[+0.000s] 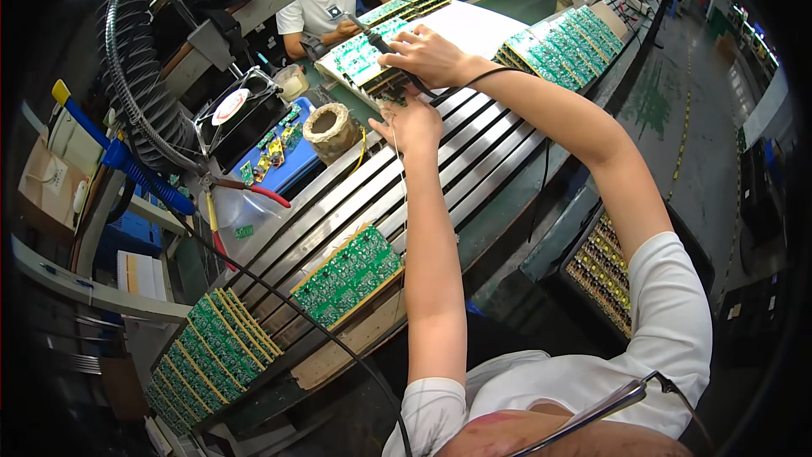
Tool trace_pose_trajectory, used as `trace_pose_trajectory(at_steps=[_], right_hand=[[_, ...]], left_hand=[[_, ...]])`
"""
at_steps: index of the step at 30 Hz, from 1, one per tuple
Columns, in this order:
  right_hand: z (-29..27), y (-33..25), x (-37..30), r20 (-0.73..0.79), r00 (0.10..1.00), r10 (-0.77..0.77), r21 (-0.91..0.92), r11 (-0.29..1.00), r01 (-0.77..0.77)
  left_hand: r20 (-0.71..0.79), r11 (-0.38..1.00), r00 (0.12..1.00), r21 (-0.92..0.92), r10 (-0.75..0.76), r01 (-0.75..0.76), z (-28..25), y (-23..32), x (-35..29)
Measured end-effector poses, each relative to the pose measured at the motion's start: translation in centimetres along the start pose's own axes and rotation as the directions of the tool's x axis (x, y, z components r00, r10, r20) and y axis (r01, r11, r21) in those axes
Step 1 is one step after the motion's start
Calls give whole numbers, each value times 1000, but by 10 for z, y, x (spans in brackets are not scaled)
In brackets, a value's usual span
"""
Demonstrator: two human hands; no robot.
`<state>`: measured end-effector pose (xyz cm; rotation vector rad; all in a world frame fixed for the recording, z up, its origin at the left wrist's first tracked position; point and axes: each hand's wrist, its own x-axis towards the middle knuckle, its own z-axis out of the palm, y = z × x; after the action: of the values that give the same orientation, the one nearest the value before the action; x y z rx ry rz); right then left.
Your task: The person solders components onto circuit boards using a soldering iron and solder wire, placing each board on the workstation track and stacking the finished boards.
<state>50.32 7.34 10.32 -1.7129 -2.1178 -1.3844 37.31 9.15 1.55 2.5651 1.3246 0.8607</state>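
Note:
My right hand (430, 57) is closed round a black corded soldering iron (377, 41), above green circuit boards (362, 52) stacked at the far end of the slatted metal bench. Its black cord loops back over my right forearm. My left hand (413, 125) is just below, at the near edge of that stack. A thin pale solder wire (401, 171) runs from its fingers down along my forearm; the fingertips are partly hidden. Nearer, a green circuit board panel (348, 276) lies on the bench beside my left forearm.
Board stacks stand at the near left (213, 355) and far right (565, 46). Left of the bench are a brown cardboard roll (331, 129), a blue tray (283, 156) of small boards and red-handled pliers (258, 189). Opposite sits a co-worker (317, 13). A black crate (596, 275) holds boards.

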Motion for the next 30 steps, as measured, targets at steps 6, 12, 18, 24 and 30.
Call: trace_pose_trajectory(at_steps=[6,12,18,24,30], right_hand=[[-1,-2,6,10,1000,20,-3,1000,-20],[-2,7,2,88,995,39,38,998,-43],[0,8,5,48,999,24,29,999,-25],[-3,9,10,64,998,29,33,999,-31],[-3,13,10,83,996,30,36,999,-33]], left_hand=[[-88,991,991,102,96,-87,22,-5,5],[-4,996,996,10,84,-84,6,8,1],[31,998,997,-5,65,-65,4,9,2],[-76,995,994,72,80,-74,16,7,1],[-83,997,993,34,79,-76,13,11,0]])
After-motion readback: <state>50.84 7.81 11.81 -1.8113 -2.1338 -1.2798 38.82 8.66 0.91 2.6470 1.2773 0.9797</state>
